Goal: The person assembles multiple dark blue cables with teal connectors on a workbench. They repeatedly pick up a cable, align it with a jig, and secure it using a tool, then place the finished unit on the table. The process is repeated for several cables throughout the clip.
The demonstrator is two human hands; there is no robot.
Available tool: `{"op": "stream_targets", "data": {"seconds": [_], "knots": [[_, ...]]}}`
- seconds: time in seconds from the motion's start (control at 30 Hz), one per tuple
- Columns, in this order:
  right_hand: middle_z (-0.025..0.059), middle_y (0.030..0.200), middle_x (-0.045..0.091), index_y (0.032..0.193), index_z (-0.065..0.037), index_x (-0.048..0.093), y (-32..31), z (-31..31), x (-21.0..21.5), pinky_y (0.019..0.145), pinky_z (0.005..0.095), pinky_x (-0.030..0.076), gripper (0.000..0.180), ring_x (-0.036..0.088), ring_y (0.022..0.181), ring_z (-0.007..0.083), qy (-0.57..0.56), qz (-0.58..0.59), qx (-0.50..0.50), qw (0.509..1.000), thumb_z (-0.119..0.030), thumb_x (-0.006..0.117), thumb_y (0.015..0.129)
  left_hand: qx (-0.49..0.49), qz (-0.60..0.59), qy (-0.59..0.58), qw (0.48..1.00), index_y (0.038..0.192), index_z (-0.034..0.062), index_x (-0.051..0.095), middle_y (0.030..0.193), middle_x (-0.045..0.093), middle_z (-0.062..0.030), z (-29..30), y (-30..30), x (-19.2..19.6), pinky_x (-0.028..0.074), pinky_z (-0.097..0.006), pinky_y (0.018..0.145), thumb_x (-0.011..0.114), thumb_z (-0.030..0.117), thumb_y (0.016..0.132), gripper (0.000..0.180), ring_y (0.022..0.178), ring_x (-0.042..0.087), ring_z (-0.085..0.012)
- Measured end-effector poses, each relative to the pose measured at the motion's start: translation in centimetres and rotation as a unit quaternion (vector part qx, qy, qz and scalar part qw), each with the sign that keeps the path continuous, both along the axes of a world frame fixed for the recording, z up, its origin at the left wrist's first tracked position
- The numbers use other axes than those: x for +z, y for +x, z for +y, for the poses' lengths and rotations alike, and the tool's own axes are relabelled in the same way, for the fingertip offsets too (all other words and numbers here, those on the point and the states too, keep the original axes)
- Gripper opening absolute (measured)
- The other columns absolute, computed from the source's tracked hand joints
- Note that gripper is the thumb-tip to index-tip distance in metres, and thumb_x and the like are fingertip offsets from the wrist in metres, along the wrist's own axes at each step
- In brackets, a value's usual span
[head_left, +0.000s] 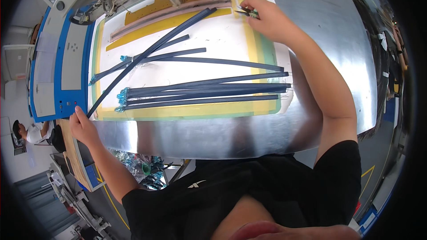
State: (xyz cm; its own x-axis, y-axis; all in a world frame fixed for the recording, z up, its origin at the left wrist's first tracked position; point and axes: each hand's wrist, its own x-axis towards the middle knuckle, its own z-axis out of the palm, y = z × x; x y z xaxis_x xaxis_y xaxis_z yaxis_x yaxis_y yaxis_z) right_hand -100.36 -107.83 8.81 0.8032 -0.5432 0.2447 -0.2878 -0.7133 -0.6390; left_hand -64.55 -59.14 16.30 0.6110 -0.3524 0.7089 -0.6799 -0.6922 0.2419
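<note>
A: Biggest thing first?
B: Metal worktop (329, 35), shiny, broad. Then the blue machine panel (71, 62) along its left side.
A: On top?
B: White sheet (222, 33), edged in yellow and green. Loose strips (200, 91), dark blue, lie across it in two groups, the nearer one roughly parallel, the farther one fanned.
A: The long strip (178, 31)?
B: Dark blue too. Runs diagonally over the farther group, between the hands: near end at the left hand (83, 126), far end over the pink bar (133, 27), short of the right hand (267, 18).
A: State of hands?
B: Left: fingers closed on the strip's near end, beside the panel. Right: curled round small snips (251, 14), at the sheet's far right corner.
A: Smallest?
B: Bright blue tufts (122, 98) at the loose strips' left ends.
</note>
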Motion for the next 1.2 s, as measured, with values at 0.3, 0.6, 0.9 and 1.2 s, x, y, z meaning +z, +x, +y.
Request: {"op": "stream_targets", "data": {"seconds": [0.3,0.6,0.9,1.2], "knots": [[0.0199,0.115,0.064,0.121,0.0,0.066,6.3,2.3,-0.3,0.094,0.0449,0.057,0.032,0.068,0.108,0.0382,-0.213,0.091,-0.003,0.973,0.006,0.06,0.09,0.0,0.059,-0.078,0.995,0.068,-0.0028,0.048,0.06,0.038,-0.0028,3.4,-2.7,-1.1,0.028,-0.036,0.055,0.062,0.022,0.108,0.049,0.059,0.033,-0.0134],[0.0172,0.114,0.068,0.119,-0.004,0.068,3.5,4.2,2.1,0.087,0.0442,0.055,0.022,0.068,0.099,0.0367,-0.091,-0.022,0.009,0.996,-0.009,0.069,0.097,-0.141,0.373,-0.345,0.85,0.069,0.0081,0.049,0.067,0.041,0.0035,0.8,-4.0,-0.8,0.025,-0.028,0.053,0.061,0.021,0.105,0.041,0.059,0.035,-0.007],[0.0004,0.085,0.064,0.109,0.002,0.072,-8.1,14.3,6.1,0.071,0.0262,0.044,0.034,0.053,0.076,0.0069,0.364,-0.056,0.139,0.919,-0.031,0.063,0.108,-0.519,0.616,0.004,0.593,0.116,-0.0068,0.068,0.098,0.058,-0.0053,-15.4,-19.1,0.2,0.042,-0.027,0.078,0.06,0.017,0.098,0.032,0.086,0.055,-0.0128],[0.001,0.085,0.068,0.13,0.001,0.068,-10.4,16.0,2.3,0.059,0.0195,0.038,0.035,0.047,0.062,0.0022,0.509,-0.314,-0.041,0.8,-0.024,0.065,0.107,-0.554,0.664,0.102,0.492,0.12,-0.0128,0.07,0.095,0.062,-0.0099,-16.7,-22.4,-3.4,0.047,-0.027,0.072,0.064,0.018,0.096,0.04,0.082,0.061,-0.0154]]}}
